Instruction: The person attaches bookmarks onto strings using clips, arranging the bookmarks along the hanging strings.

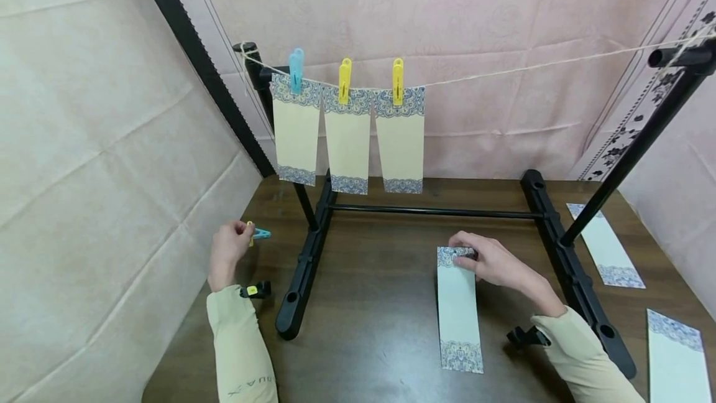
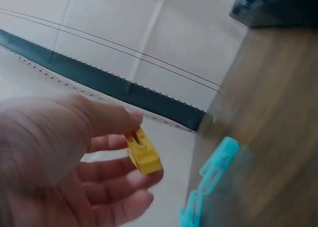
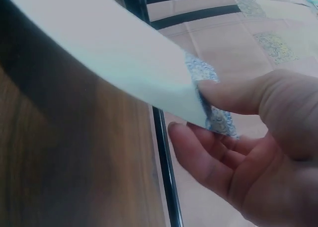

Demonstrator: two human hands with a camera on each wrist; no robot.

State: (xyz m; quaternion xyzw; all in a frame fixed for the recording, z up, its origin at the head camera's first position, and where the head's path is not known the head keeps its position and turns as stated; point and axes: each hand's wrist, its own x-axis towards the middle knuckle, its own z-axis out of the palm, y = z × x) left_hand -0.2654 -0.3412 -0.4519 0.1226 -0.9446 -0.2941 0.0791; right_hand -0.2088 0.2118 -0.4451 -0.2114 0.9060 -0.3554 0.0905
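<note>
My left hand [image 1: 229, 246] pinches a yellow clothespin [image 2: 144, 152] between thumb and fingers at the table's left side. Just beyond it lie blue clothespins [image 2: 218, 162] on the wood. With thumb and fingers my right hand [image 1: 500, 263] grips the patterned far end of a pale paper card [image 1: 458, 306] bordered in blue lace print. The card bends in the right wrist view, its held end lifted. Three similar cards [image 1: 348, 142] hang side by side from a string [image 1: 514, 70], one under a blue clothespin [image 1: 296, 70] and two under yellow clothespins [image 1: 398, 83].
A black frame with two feet [image 1: 304, 266] and a low crossbar [image 1: 431, 211] stands on the brown table [image 1: 369, 303]. The string runs between its uprights. Two more cards lie at the right, one beyond the right foot [image 1: 606, 247] and one nearer [image 1: 677, 353].
</note>
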